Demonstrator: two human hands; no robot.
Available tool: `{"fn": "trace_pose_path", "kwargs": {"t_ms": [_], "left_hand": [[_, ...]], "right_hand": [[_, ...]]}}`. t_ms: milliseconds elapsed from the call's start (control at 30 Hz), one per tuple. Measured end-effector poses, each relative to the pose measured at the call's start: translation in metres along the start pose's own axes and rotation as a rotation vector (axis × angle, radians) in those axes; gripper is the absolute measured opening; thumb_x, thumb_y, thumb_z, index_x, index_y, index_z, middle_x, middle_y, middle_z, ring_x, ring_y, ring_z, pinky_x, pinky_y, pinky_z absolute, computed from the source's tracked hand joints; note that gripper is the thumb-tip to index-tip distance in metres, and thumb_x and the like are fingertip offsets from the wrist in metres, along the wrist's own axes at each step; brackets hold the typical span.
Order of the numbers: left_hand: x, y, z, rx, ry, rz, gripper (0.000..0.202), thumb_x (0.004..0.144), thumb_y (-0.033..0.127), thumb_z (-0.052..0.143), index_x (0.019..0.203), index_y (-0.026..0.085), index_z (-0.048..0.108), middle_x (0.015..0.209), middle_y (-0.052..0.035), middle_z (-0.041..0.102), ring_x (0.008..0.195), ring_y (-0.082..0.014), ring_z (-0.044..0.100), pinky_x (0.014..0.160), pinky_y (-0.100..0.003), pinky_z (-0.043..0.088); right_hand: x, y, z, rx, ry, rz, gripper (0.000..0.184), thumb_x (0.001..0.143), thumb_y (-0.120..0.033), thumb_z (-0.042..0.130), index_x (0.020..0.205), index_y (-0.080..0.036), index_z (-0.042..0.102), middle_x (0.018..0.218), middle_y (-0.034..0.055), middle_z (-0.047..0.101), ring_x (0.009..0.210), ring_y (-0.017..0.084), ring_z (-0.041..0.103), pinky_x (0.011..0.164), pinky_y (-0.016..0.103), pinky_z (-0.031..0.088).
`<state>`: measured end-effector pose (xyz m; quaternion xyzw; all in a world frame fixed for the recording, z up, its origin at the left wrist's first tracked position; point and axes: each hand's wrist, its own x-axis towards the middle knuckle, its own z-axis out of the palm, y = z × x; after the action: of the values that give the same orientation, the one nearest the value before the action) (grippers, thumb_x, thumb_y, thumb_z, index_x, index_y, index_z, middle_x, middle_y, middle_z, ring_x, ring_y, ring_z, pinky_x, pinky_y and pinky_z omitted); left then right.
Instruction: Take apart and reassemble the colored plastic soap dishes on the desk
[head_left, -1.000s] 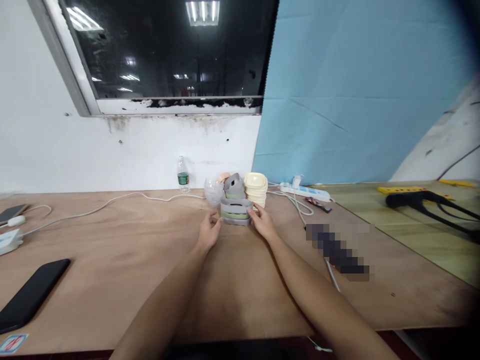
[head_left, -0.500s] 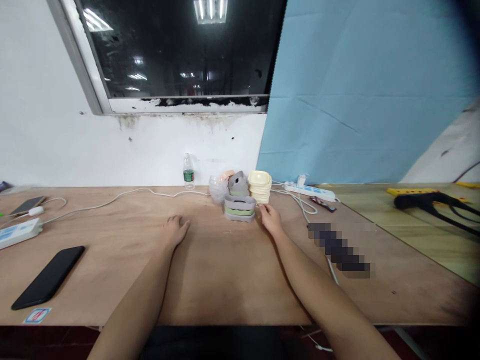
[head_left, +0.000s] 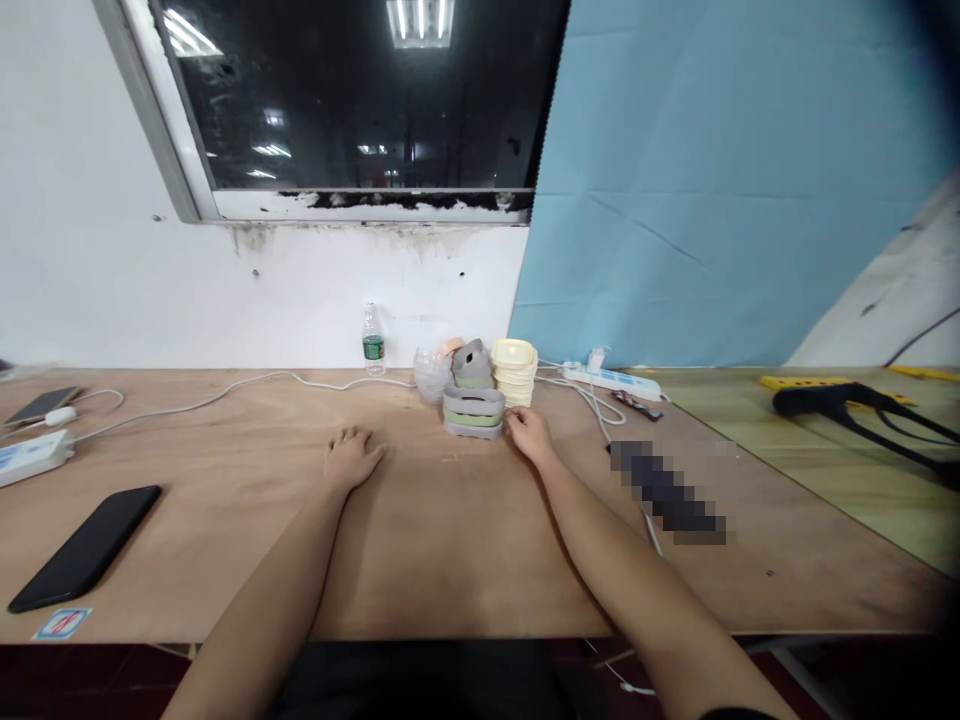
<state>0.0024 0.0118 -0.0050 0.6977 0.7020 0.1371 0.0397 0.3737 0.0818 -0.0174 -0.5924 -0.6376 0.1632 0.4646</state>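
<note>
Grey-and-green stacked trays [head_left: 472,413], right hand [head_left: 529,435] seemingly touching them, ungripping, left hand [head_left: 351,458] flat, released.

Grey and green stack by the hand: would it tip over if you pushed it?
Probably not easily: the grey and green stack looks low and wider than tall, so it would likely slide on the wooden table. Its layers seem only nested, so a shove might shift the top one. It looks like light plastic.

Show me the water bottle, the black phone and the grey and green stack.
water bottle [head_left: 372,348]: head view, on its green label.
black phone [head_left: 86,548]: head view, middle of its top face.
grey and green stack [head_left: 472,413]: head view, on its front wall.
</note>
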Motion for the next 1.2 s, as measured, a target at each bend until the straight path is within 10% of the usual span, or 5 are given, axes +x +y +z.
{"fn": "trace_pose_path", "kwargs": {"t_ms": [1200], "left_hand": [[0.0075, 0.0005, 0.0062, 0.039, -0.035, 0.024, 0.068, 0.081, 0.069, 0.038, 0.130, 0.023, 0.053, 0.140, -0.0163, 0.046, 0.131, -0.0377, 0.034, 0.102, -0.056, 0.029]], "right_hand": [[0.0016, 0.0026, -0.0049, -0.149, -0.080, -0.062, 0.025, 0.081, -0.024, 0.051, 0.097, -0.018, 0.069, 0.096, 0.0080, 0.071, 0.086, 0.020, 0.064, 0.078, 0.030, 0.046]]}}
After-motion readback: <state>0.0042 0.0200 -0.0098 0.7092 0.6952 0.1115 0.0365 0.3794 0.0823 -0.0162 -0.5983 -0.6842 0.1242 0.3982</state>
